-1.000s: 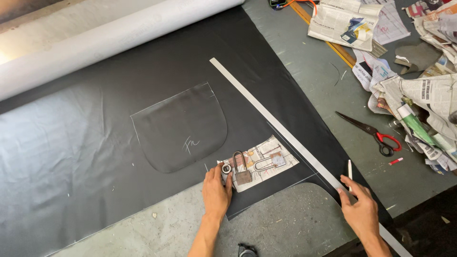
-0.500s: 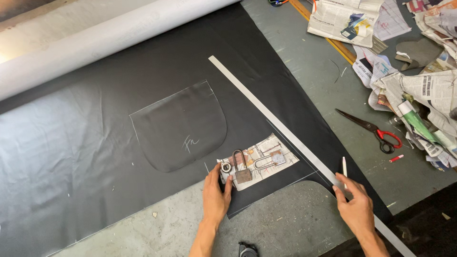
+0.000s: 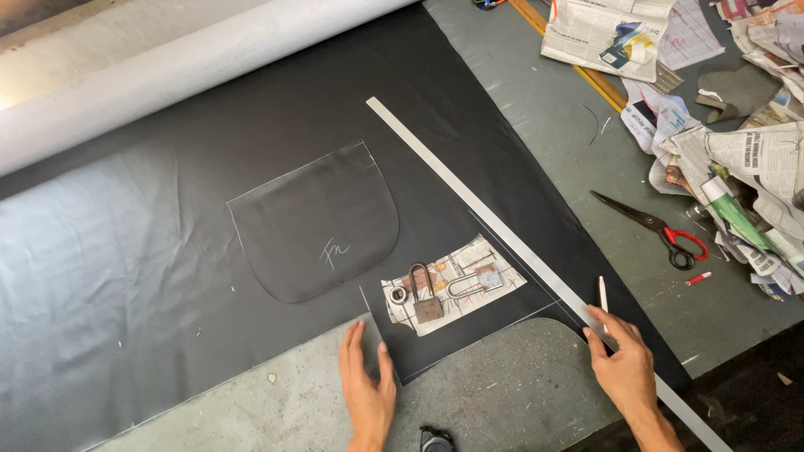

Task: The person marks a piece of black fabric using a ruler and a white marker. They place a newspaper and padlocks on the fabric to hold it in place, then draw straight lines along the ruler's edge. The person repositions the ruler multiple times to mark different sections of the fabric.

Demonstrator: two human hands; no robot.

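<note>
Near the lower edge of the grey worktable point(image 3: 519, 393), the left hand point(image 3: 366, 387) lay flat with its fingers spread wide, holding nothing, its fingertips just at the cut edge of the large black sheet of fabric point(image 3: 126, 276), probably to keep it smooth. The right hand point(image 3: 624, 368) pressed on the long pale metal ruler point(image 3: 502, 234), which lay diagonally across the fabric, and gripped a thin white chalk pencil point(image 3: 602, 295) pointing up beside the ruler's edge. Between the hands, a rusty padlock point(image 3: 423, 297) and a small metal ring point(image 3: 399, 295) sat on a printed paper pattern piece point(image 3: 477, 280), seemingly as weights. A chalk outline of a rounded pocket shape point(image 3: 318, 222) was further up. Red-handled scissors point(image 3: 662, 230), crumpled newspapers point(image 3: 754, 159) and a white fabric roll point(image 3: 167, 75) lay well apart, blocking nothing.
</note>
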